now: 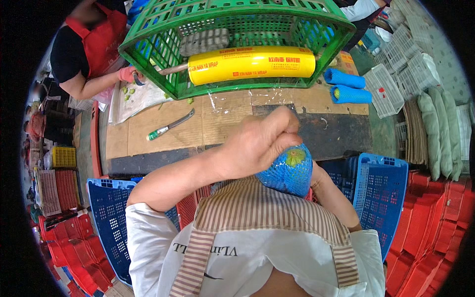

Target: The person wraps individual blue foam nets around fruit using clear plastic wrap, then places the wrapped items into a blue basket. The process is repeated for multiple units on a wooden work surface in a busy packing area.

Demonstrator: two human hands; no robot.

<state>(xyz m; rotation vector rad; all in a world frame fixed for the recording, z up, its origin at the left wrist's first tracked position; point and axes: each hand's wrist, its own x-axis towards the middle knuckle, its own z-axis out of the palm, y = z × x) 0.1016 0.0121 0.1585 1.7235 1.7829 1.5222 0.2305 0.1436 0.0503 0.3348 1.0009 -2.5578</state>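
A bundle in blue foam netting point(285, 172), with shiny clear film over it, is held close to my striped apron point(267, 209). The end of a green fruit or vegetable point(295, 156) shows at its top. My left hand point(265, 143) has its fingers curled tight against the bundle's upper left side. Behind the bundle's right side is my right hand point(316, 173), its fingers mostly hidden. Beyond my hands, a yellow roll of cling film point(252, 66) sits on a wooden rod point(173, 69) in a green plastic crate point(237, 16) tipped on its side.
A curved knife point(171, 124) lies on the cardboard-covered table point(222, 126). Two blue-netted bundles point(350, 94) rest at the back right. A person in a red apron point(104, 41) holds a curved blade at the left. Blue baskets point(380, 200) flank me; red crates point(426, 222) stand around.
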